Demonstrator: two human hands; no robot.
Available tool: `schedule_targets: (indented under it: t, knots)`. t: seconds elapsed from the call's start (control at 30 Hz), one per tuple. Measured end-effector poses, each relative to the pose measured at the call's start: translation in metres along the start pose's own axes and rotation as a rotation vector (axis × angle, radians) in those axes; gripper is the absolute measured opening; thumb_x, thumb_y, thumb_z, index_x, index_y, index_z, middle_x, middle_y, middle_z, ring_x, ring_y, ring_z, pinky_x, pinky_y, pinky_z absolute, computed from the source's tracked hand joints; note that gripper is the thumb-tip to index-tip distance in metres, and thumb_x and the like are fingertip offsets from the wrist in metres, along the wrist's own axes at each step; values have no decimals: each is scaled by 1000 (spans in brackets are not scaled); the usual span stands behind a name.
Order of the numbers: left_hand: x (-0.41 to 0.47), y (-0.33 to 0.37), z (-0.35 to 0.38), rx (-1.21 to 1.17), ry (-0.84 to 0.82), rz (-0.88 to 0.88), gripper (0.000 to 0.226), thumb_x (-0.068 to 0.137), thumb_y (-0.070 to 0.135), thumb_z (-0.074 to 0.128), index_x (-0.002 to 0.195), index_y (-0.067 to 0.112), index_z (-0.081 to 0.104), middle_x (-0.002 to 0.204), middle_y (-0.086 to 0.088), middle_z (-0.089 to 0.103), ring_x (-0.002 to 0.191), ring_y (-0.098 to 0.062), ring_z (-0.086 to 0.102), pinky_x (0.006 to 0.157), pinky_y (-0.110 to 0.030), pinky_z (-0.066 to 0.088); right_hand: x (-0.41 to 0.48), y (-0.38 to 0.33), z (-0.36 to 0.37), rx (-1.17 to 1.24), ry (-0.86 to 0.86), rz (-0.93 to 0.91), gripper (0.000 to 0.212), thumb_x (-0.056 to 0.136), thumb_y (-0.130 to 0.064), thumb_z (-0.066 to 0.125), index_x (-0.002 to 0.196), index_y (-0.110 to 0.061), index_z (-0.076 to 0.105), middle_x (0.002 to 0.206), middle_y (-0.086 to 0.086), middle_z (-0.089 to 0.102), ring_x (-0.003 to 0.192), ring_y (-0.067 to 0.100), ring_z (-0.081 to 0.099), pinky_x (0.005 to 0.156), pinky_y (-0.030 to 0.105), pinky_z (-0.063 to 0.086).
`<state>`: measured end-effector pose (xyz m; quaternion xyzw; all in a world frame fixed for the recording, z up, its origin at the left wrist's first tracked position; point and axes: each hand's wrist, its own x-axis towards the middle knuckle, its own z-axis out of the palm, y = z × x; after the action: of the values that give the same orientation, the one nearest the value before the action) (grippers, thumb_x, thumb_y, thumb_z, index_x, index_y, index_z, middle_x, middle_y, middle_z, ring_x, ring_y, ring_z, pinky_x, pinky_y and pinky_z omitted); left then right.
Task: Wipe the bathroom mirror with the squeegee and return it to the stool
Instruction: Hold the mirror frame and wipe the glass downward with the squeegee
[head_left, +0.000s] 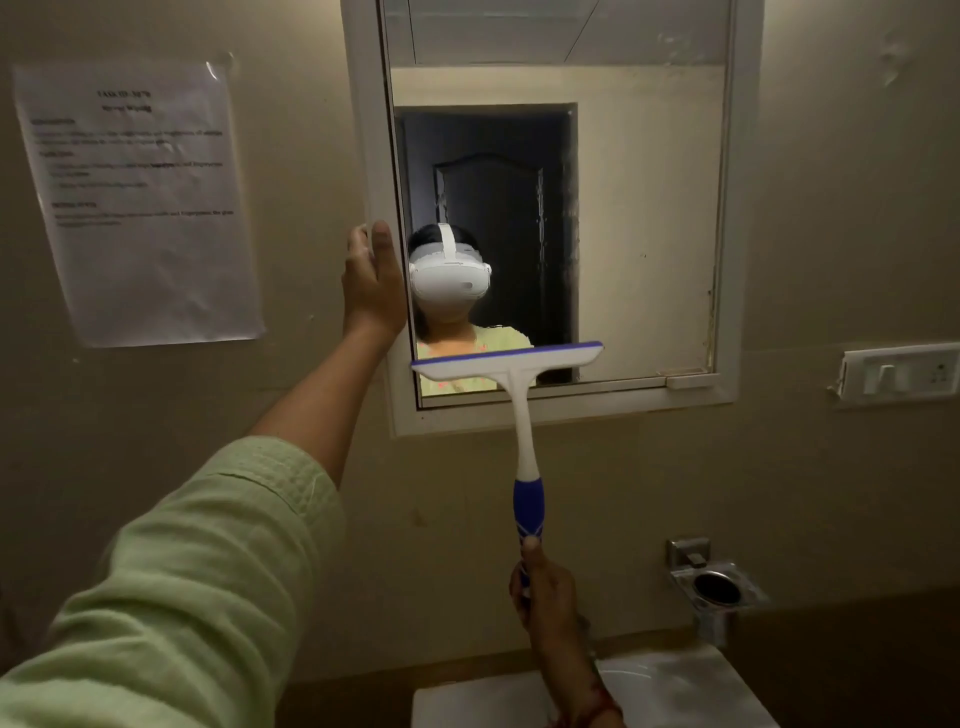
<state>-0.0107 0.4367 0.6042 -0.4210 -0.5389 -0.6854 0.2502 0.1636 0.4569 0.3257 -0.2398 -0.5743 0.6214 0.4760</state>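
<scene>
The mirror (644, 218) hangs in a white frame (737, 260) on the beige wall. My right hand (543, 592) grips the bottom of the blue-and-white squeegee (522, 426) handle. The squeegee's blade lies across the lower left part of the glass, tilted slightly up to the right. My left hand (371, 280) rests flat on the frame's left edge, its fingers hooked around that edge. A person wearing a white headset is reflected in the glass. The stool is out of view.
A printed sheet (140, 202) is taped to the wall at left. A switch plate (898, 371) sits right of the mirror. Below it is a metal holder (714, 590). A white basin (675, 691) lies under my right arm.
</scene>
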Motion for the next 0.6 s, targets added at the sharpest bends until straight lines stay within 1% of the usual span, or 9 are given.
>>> schedule_targets:
  t: [0.07, 0.1, 0.13, 0.17, 0.2, 0.3, 0.4, 0.53, 0.6]
  knots:
    - [1, 0, 0, 8, 4, 4, 38, 97, 36, 27, 107, 6, 49, 91, 2, 50, 84, -11, 46, 64, -16, 28, 8, -8, -3, 0, -6, -34, 65, 65, -74, 56, 46, -14, 39, 40, -4, 34, 37, 8, 30, 41, 17, 26]
    - [1, 0, 0, 11, 3, 5, 34, 97, 36, 27, 105, 11, 49, 92, 3, 49, 85, -10, 45, 65, -15, 28, 9, -9, -4, -4, -10, -36, 60, 72, -65, 55, 46, -14, 39, 40, -3, 34, 38, 9, 30, 41, 18, 26]
    - [1, 0, -1, 11, 1, 5, 30, 97, 36, 27, 104, 15, 48, 93, 3, 49, 86, -10, 44, 66, -15, 28, 9, -7, -6, -10, -15, -30, 54, 77, -56, 49, 46, -13, 39, 41, -1, 34, 40, 12, 29, 41, 18, 26]
    - [1, 1, -1, 9, 0, 6, 29, 97, 35, 27, 103, 16, 48, 93, 3, 49, 86, -10, 44, 66, -15, 28, 6, -2, -7, -14, -26, -13, 50, 81, -48, 44, 46, -13, 39, 42, 0, 34, 41, 14, 29, 40, 17, 26]
    - [1, 1, -1, 7, 2, 7, 33, 97, 36, 27, 105, 12, 49, 93, 2, 49, 86, -11, 45, 66, -16, 28, 3, 5, -7, -18, -36, 21, 50, 84, -45, 41, 46, -12, 40, 42, 1, 35, 41, 15, 29, 40, 17, 27]
    - [1, -1, -1, 4, 8, 5, 42, 97, 36, 27, 111, 3, 48, 94, 3, 49, 86, -10, 44, 65, -15, 27, -7, 22, -4, -16, -59, 117, 50, 81, -45, 42, 44, -11, 43, 39, 1, 38, 37, 13, 32, 38, 18, 28]
    - [2, -2, 0, 7, 5, 7, 41, 97, 37, 27, 109, 4, 49, 93, 2, 51, 86, -11, 46, 65, -16, 28, -3, 15, -4, -13, -52, 108, 53, 93, -35, 42, 45, -12, 43, 40, 0, 38, 35, 10, 32, 38, 17, 28]
    - [1, -2, 0, 0, 9, 3, 40, 96, 37, 28, 108, 5, 50, 92, 3, 51, 83, -10, 46, 64, -15, 28, 8, -1, -9, 1, -21, 36, 54, 95, -32, 42, 45, -11, 41, 37, -2, 36, 33, 8, 30, 38, 17, 27]
    - [0, -1, 0, -1, 9, 1, 40, 96, 38, 28, 105, 5, 50, 90, 3, 51, 82, -11, 47, 63, -17, 28, 7, -2, -8, 6, -36, 44, 55, 95, -31, 41, 45, -11, 40, 38, -1, 36, 32, 8, 30, 38, 17, 26]
